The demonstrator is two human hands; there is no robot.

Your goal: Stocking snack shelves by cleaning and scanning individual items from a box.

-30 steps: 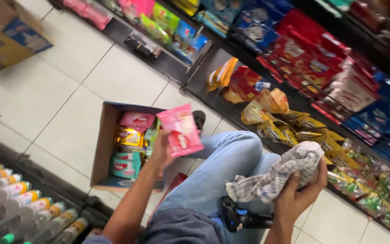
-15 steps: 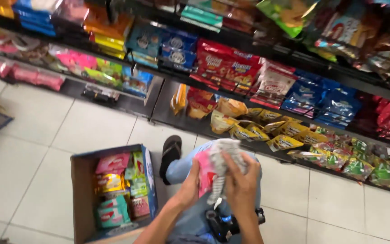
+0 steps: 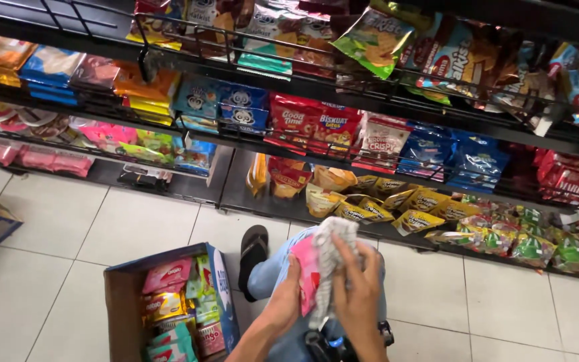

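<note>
L hand [image 3: 288,295] grips pink snack packet [image 3: 306,271]; R hand [image 3: 360,295] presses checked cloth [image 3: 330,258] on it. Wipe w/ flat, even strokes; box [image 3: 118,302] sits left of hands.

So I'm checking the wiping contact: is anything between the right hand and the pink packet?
Yes: the grey-white cloth lies between the right hand and the pink packet, which the left hand holds.

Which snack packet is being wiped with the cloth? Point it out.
The pink packet, held in the left hand while the right hand presses the cloth on it; others sit shelved or boxed.
</note>
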